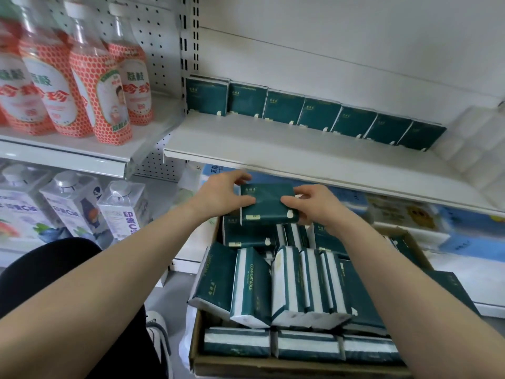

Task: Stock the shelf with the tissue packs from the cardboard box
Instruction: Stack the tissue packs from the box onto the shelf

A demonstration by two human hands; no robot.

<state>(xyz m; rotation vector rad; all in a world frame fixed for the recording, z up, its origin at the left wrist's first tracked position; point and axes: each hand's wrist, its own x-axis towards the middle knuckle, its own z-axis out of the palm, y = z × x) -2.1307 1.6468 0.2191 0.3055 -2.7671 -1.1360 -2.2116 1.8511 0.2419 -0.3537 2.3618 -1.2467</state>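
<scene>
Tissue pack (267, 203), dark green, is held over the cardboard box (273, 369), just below the front edge of the white shelf (273, 149). Its left end is gripped by the left hand (221, 194), its right end by the right hand (314, 203). A row of seven packs (318, 114) is stood at the shelf's back, and more are piled in the box

Orange-labelled bottles (82, 86) stand above clear square bottles (73, 206), left.
</scene>
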